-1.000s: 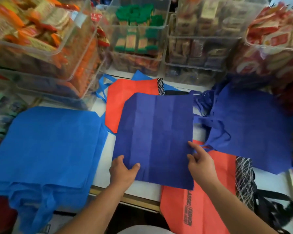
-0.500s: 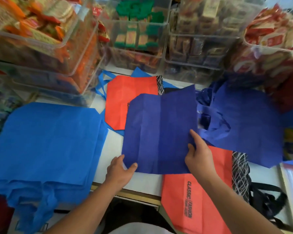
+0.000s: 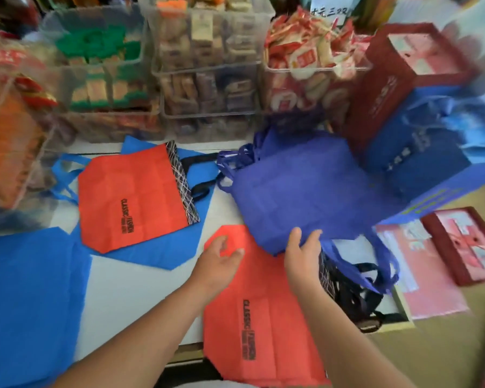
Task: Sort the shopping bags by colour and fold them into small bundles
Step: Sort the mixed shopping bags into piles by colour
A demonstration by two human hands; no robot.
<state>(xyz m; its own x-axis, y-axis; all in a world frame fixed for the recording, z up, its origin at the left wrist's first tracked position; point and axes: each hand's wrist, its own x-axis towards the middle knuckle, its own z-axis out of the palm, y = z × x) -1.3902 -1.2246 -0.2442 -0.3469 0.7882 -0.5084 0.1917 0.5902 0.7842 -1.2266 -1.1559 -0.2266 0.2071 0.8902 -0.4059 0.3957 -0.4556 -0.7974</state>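
Observation:
A dark blue bag (image 3: 305,189) lies on the dark blue pile at the right of the white table (image 3: 129,292). My right hand (image 3: 303,250) has its fingers laid on that bag's near edge. My left hand (image 3: 219,256) hovers with relaxed fingers over a red bag (image 3: 252,317) that hangs off the table's front edge. A second red bag (image 3: 132,197) lies further back on a light blue bag (image 3: 163,250). Another light blue bag (image 3: 28,298) covers the near left.
Clear plastic bins (image 3: 207,68) full of packaged snacks line the back of the table. A dark red gift bag (image 3: 398,79) and blue boxes (image 3: 420,161) stand at the right. Flat pink and red boxes (image 3: 459,247) lie beside the table at the right.
The dark blue bag that both hands held in front of me has gone right onto the dark blue pile. My left hand let go of it. The view swung right.

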